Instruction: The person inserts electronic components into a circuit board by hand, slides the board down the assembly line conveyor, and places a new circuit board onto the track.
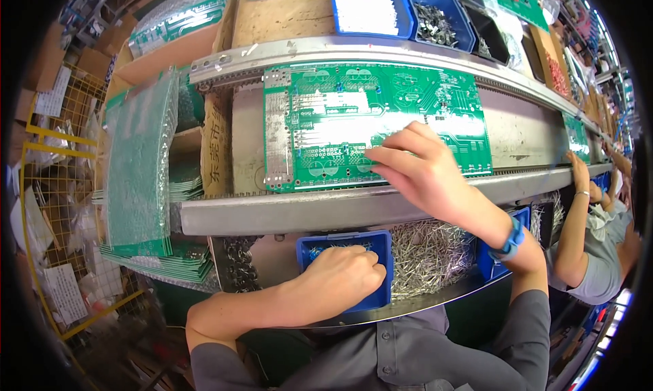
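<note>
A large green circuit board [401, 91] lies between two metal rails, with a few small blue parts standing on it. Over its lower middle is my right hand [425, 170], thumb and fingers pinched together close to the board's surface; anything between the fingertips is too small to make out. My left hand [347, 272] is down in a blue bin [382, 245] in front of the near rail. Its fingers are curled closed, and what they hold is hidden. Small blue parts with thin leads [320, 250] show in the bin behind the hand.
Thin metal pins [432, 258] fill the space right of the bin; black parts [239, 265] lie to its left. Wrapped boards [139, 166] are stacked at left. Beyond the far rail [326, 49] stand bins of white pieces [366, 11] and dark parts [435, 25]. Another person's arm [575, 214] reaches in at right.
</note>
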{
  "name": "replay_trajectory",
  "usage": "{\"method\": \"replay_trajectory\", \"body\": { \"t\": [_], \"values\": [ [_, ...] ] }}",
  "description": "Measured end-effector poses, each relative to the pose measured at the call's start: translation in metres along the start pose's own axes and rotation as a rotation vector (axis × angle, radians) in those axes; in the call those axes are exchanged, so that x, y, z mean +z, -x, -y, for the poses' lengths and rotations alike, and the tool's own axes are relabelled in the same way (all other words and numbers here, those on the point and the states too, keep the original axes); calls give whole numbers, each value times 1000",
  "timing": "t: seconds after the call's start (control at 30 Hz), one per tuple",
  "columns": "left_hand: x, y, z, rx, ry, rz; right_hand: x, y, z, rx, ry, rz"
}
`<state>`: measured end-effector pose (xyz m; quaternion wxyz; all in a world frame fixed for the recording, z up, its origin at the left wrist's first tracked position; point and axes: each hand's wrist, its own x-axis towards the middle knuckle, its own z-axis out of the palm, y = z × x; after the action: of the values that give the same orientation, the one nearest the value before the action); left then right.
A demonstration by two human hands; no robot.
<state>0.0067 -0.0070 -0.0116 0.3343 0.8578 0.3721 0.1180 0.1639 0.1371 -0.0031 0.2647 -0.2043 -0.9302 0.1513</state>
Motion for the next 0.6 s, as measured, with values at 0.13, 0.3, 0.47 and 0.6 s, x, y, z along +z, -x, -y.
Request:
{"method": "replay_trajectory", "body": {
  "t": [0.13, 0.3, 0.47, 0.6],
  "values": [
    [-5, 3, 2, 25, 25, -110, -67, 34, 21, 237, 152, 38],
    [-33, -3, 5, 16, 57, -330, -134, 120, 40, 848, 342, 10],
    [-51, -9, 22, -182, 118, -654, -121, 204, 35, 1026, 405, 198],
    [-56, -18, 35, -285, 143, -721, -106, 216, 36, 1075, 395, 184]
  ]
}}
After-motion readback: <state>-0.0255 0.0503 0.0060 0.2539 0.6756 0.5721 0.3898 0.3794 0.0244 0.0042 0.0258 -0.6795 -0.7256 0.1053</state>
